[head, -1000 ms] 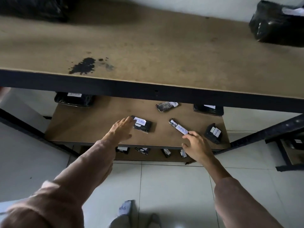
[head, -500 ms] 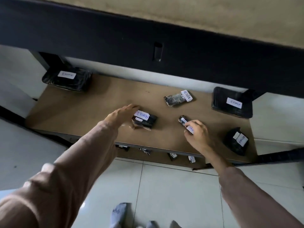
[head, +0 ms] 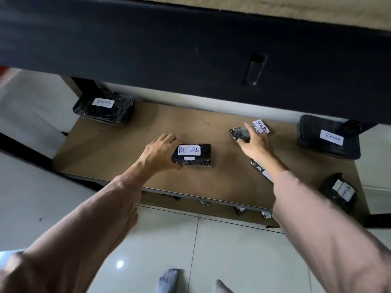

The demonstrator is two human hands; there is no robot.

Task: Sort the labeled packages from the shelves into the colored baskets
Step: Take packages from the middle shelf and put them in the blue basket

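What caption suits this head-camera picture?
Left hand grips a RETURN package; right hand touches a smaller package on the shelf.

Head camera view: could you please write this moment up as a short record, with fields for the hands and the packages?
Left hand: grips the left end of the flat RETURN package
Right hand: thumb and forefinger either side of the small RETURN package; grip unconfirmed
Slim package: under the right wrist; held or lying, unclear
Other packages: back-left package, back-right package, front-right package
Surface: wooden shelf
Baskets: none in view
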